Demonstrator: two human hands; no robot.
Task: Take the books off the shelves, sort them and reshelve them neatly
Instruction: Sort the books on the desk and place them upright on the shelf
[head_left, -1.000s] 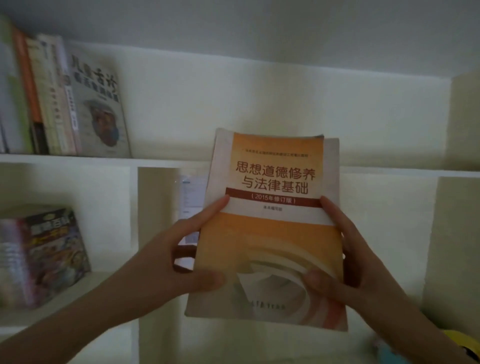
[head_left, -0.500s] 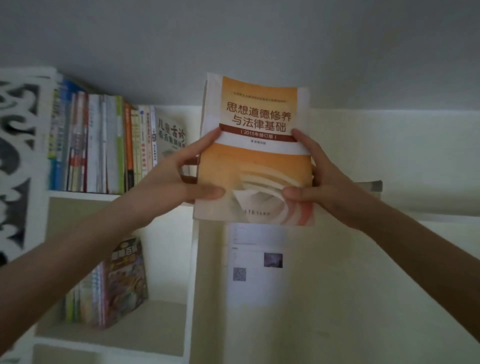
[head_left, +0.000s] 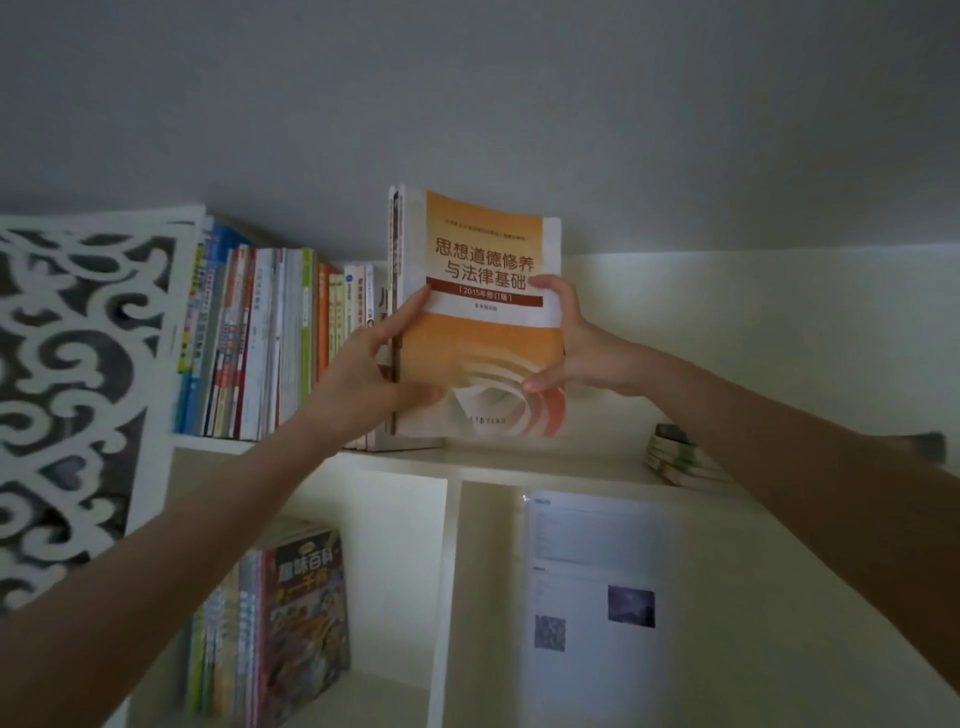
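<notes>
**A:** What are the hands doing?

**B:** The left hand (head_left: 363, 374) grips the left edge of the orange book (head_left: 483, 338), with the thumb across the lower cover and a finger stretched up beside the spine. The right hand (head_left: 576, 348) clasps the right edge, thumb low on the cover and fingers hooked over the side.

**A:** And where is that book?

**B:** It is at the centre of the frame, upright, with its cover facing the camera. It stands at the right end of the row of books (head_left: 260, 343) on the top shelf (head_left: 571, 462). A dark spine shows just behind its left edge. Blur hides whether its foot touches the board.

**A:** What do the shelves hold?

**B:** The row runs from the white fretwork panel (head_left: 67, 389) at the left of the frame to the orange book. Well apart, at the right, a small stack (head_left: 675, 460) lies flat. The lower-left compartment (head_left: 395, 571) holds colourful books (head_left: 291, 623) standing upright. The lower-right compartment (head_left: 727, 623) has a printed sheet (head_left: 592, 587) on its back wall.
</notes>
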